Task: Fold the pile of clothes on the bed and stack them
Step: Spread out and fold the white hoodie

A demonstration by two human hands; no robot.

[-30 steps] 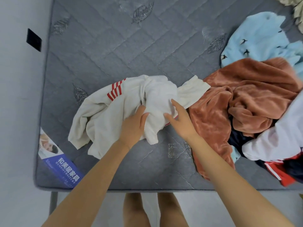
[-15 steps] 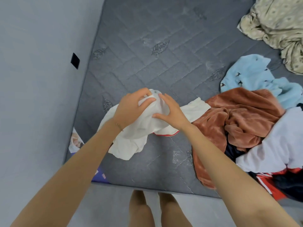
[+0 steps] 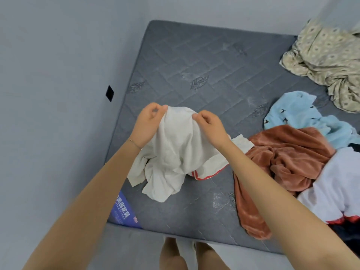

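White garment point(image 3: 175, 152) (red-trimmed) pinched up by left hand point(image 3: 148, 123) and right hand point(image 3: 210, 127); mattress label point(image 3: 124, 210) reads 美居家具.

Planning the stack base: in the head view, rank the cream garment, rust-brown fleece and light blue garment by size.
1. rust-brown fleece and cream garment: look alike; cream is held nearer the camera, so unranked.
2. light blue garment, partly covered.

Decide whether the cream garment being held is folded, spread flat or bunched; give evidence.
Bunched, not folded: left hand and right hand pinch the cream garment at its top; the rest hangs crumpled onto the mattress.
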